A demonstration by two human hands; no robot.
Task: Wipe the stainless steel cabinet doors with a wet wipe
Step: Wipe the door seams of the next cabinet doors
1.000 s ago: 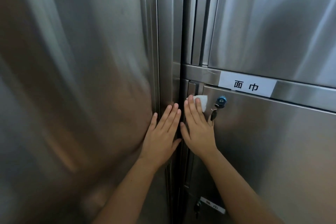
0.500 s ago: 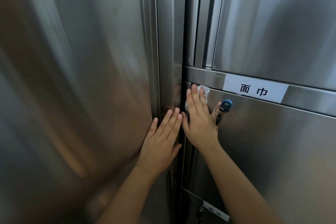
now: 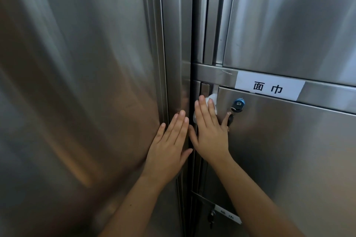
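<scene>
The right hand (image 3: 209, 132) lies flat, with straight fingers, on the left edge of the lower cabinet door (image 3: 289, 150). Under its fingertips it presses the wet wipe (image 3: 211, 97) against the steel. It does not clench the wipe. Only a white corner shows above the fingers, and a small piece beside the index finger. The wipe therefore sits at the top left corner of this door, where the door meets the narrow frame strip (image 3: 204, 90). I think the flat palm is chosen because it spreads the pressure and lets the wipe slide along the seam, where dirt collects. The left hand (image 3: 169, 144) is also released and flat, and it holds nothing. It rests on the right edge of the tall left panel (image 3: 77, 82), just beside the dark vertical gap (image 3: 191, 44). It probably serves to steady the person while the other hand works. The blue lock (image 3: 238, 104) with its hanging key (image 3: 230, 120) stands just to the right of the wiping hand. The little finger spreads towards the key, but I cannot tell whether it touches it. The white label (image 3: 269, 87) sits on the rail above the door, so a stroke upward may wet the paper. Most of the door surface seems not yet wiped.
</scene>
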